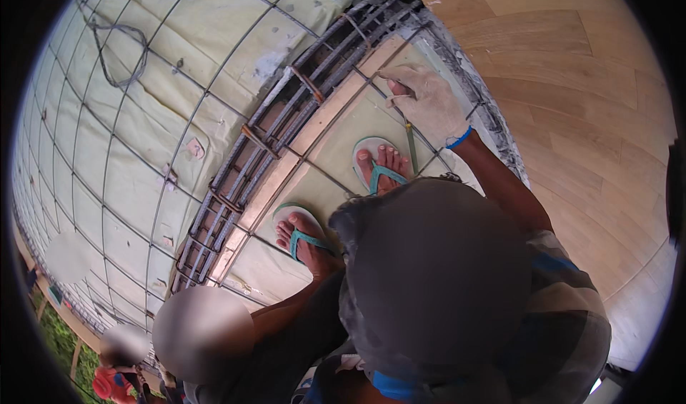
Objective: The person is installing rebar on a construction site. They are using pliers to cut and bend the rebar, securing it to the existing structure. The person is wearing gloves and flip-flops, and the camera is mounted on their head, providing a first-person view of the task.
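Note:
My right hand, in a cream glove with a blue cuff, reaches over the steel rebar mesh close to the wooden floor's edge. Its fingers are curled and pinched near a bar; what they grip, if anything, is too small to make out. Just below the glove is a slim green stick-like piece with a yellowish end; I cannot tell whether the hand holds it. Two feet in green-strapped flip-flops stand on pale sheeting between the bars. No left hand shows; a large blurred shape hides the lower middle.
A trough of tied rebar runs diagonally beside a wooden board. Mesh over pale sheeting spreads left, with a loop of wire on it. Wooden flooring lies right, past a rough cement edge. A person in red is at lower left.

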Tool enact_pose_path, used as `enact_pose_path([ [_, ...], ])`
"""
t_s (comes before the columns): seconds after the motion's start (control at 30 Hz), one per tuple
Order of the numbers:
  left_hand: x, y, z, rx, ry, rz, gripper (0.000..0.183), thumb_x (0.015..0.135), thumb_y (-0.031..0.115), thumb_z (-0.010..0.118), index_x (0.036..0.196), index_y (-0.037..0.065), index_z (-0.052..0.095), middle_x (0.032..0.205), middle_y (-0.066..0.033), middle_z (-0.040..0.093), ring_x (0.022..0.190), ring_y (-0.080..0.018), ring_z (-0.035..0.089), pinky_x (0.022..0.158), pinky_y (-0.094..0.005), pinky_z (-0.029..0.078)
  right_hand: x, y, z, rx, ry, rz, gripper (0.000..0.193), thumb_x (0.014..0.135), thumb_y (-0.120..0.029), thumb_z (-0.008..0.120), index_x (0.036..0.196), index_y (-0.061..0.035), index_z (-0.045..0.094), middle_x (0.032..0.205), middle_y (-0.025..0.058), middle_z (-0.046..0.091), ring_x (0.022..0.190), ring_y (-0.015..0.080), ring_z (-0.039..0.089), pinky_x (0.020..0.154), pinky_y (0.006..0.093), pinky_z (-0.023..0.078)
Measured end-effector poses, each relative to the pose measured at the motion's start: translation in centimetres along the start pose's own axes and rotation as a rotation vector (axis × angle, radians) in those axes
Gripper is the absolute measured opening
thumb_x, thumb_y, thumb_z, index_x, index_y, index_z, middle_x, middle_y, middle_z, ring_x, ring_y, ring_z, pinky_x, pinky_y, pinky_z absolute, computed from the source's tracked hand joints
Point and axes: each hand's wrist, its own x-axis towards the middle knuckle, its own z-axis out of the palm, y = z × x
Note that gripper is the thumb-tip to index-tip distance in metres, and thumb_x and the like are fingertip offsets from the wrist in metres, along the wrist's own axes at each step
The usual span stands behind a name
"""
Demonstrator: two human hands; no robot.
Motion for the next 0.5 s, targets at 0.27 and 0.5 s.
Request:
enact_pose_path([
  [0.27,4.2,1.5,-0.2,0.234,0.108,0.165,0.064,0.099,0.017,0.068,0.157,0.0,0.048,0.147,-0.0249,0.061,0.133,-0.0377,0.062,0.112,-0.0475,0.05,-1.6,2.5,0.4,0.009,-0.034,-0.056,0.039,0.089,-0.018,0.076,0.127,-0.0103,0.075,0.108,0.0114,0.073,0.107,0.0335,0.069,0.093,0.0465,0.056],
  [0.5,4.8,-1.6,-4.7,0.416,0.282,0.227,0.063,0.098,0.015,0.068,0.157,0.001,0.049,0.145,-0.0263,0.062,0.131,-0.0397,0.063,0.111,-0.0484,0.051,3.6,-4.1,5.2,0.011,-0.175,-0.49,0.03,0.088,-0.018,0.075,0.119,-0.0128,0.076,0.107,0.0082,0.075,0.109,0.0326,0.07,0.096,0.0467,0.057],
])
